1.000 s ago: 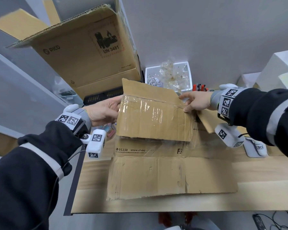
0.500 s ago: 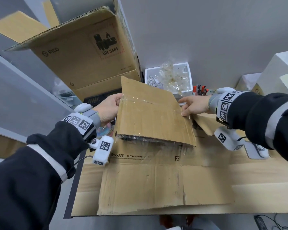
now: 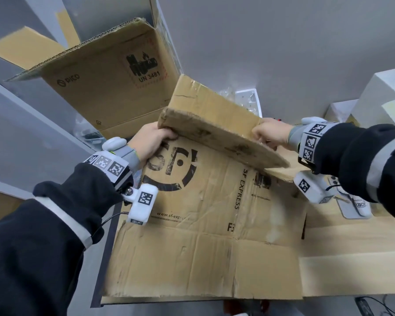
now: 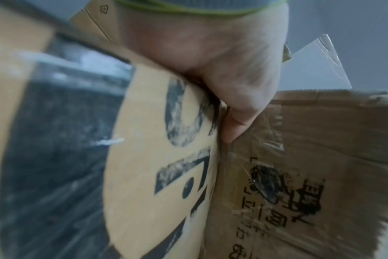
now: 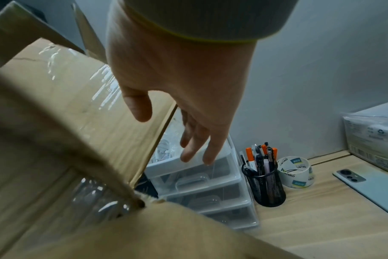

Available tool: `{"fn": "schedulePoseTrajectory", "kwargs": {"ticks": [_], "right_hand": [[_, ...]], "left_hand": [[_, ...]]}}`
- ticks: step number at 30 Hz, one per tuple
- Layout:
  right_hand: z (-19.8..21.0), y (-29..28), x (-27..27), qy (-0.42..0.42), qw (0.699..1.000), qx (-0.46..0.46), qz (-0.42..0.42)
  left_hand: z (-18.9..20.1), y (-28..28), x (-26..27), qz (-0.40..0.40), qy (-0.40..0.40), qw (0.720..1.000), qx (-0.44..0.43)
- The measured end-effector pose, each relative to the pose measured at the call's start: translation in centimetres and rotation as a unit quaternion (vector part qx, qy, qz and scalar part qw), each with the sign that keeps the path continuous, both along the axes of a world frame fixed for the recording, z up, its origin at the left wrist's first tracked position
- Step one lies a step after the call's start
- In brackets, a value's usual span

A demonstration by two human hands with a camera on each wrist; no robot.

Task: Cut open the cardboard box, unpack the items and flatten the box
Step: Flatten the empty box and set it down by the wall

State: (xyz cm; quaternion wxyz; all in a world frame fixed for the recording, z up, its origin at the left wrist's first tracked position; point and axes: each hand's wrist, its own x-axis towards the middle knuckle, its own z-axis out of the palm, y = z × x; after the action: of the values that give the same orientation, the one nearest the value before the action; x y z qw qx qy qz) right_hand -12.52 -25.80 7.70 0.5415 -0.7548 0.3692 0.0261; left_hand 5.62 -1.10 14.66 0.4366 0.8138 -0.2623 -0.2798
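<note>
The brown SF Express cardboard box (image 3: 203, 224) lies mostly flat on the wooden table, printed side up. Its far panel (image 3: 214, 119), covered in clear tape, is lifted and tilted over the flat part. My left hand (image 3: 155, 140) grips that panel's left corner. In the left wrist view the thumb (image 4: 235, 122) sits in the fold between the two box panels (image 4: 155, 140). My right hand (image 3: 268, 134) holds the panel's right corner. In the right wrist view its thumb lies on the taped panel (image 5: 78, 96) and the fingers (image 5: 195, 145) reach past the edge.
A large open PICO box (image 3: 105, 83) stands at the back left. Behind the lifted panel is a white drawer unit (image 5: 199, 184), then a pen cup (image 5: 264, 184), tape roll (image 5: 296, 172) and phone (image 5: 370, 189). White boxes (image 3: 383, 92) stand at the right.
Both hands have swung the taped panel up and over toward me, exposing the SF logo face. The flat part of the box has slid nearer the table's front edge.
</note>
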Motion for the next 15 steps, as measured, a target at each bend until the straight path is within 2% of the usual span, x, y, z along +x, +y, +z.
{"fn": "schedulePoseTrajectory", "kwargs": {"ticks": [3,7,11,15], "right_hand": [[1.0,-0.7,-0.3,-0.045,0.997,0.043,-0.035],[1.2,-1.1,-0.7,-0.017,1.000,0.025,-0.006],[1.7,-1.5,-0.8,0.017,0.999,-0.025,0.035],[1.6,-2.4,-0.8,0.007,0.999,-0.012,0.033]], "left_hand": [[0.2,0.0,0.1,-0.019,-0.034,0.999,-0.005],[0.1,0.7,0.5,-0.074,-0.081,0.994,0.018],[0.1,1.0,0.2,-0.057,-0.055,0.996,0.032],[0.1,1.1,0.2,-0.039,-0.037,0.998,0.038]]}}
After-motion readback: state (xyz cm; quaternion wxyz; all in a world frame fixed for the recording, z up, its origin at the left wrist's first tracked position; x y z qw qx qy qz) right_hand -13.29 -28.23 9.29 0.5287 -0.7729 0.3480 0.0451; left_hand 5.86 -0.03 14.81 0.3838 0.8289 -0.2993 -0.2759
